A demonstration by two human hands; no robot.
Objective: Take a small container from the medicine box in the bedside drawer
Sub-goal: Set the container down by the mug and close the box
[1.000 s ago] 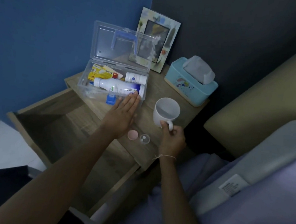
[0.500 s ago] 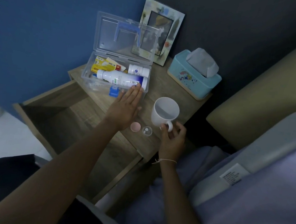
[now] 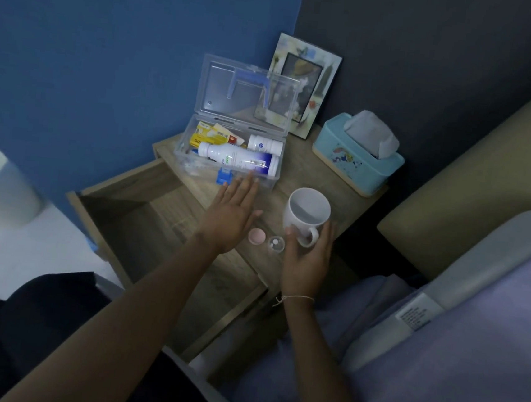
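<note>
The clear medicine box [image 3: 261, 182] stands open on the bedside table [image 3: 297, 161], lid up, with a large white bottle [image 3: 238, 162], a smaller white bottle [image 3: 264, 144] and yellow packets inside. A small clear container [image 3: 275, 244] holding white pills sits on the tabletop beside its pink lid [image 3: 257, 235]. My left hand [image 3: 230, 217] lies flat, fingers spread, just in front of the box. My right hand [image 3: 307, 256] is loosely around the handle of a white mug [image 3: 307, 209], fingers partly apart.
The bedside drawer [image 3: 144, 231] is pulled out below the tabletop and looks empty. A picture frame [image 3: 304, 84] leans on the wall behind the box. A blue tissue box [image 3: 358, 154] stands at the table's right. Bed and pillow fill the right side.
My left hand has slid slightly back from the box. My right hand has loosened on the mug handle, fingers spreading. The camera view has shifted a little.
</note>
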